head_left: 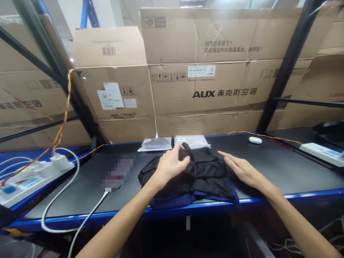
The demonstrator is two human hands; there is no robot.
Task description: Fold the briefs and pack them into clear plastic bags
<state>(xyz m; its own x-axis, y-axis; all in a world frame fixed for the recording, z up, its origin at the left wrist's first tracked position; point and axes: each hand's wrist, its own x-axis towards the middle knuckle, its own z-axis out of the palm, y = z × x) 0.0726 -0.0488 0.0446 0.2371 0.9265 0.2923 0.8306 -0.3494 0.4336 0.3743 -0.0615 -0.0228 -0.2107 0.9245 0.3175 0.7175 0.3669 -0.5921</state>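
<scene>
A black cloth garment (209,175) with dark blue edging lies bunched on the dark shelf top, its blue edge along the shelf's front. My left hand (172,163) rests on the garment's upper left part, thumb and fingers curved around a raised fold of black fabric. To the right of the cloth, my right hand (242,170) is held with its fingers stretched out, pointing left toward the garment's right side, with nothing in it. Behind the garment sit two flat white packets, the left one (156,144) and the right one (192,141).
A blurred-out phone (118,173) with a white cable lies at the left. Power strips stand at the far left (34,175) and far right (322,153). A small white case (255,140) is at the back right. Cardboard boxes (220,107) line the rear between dark posts.
</scene>
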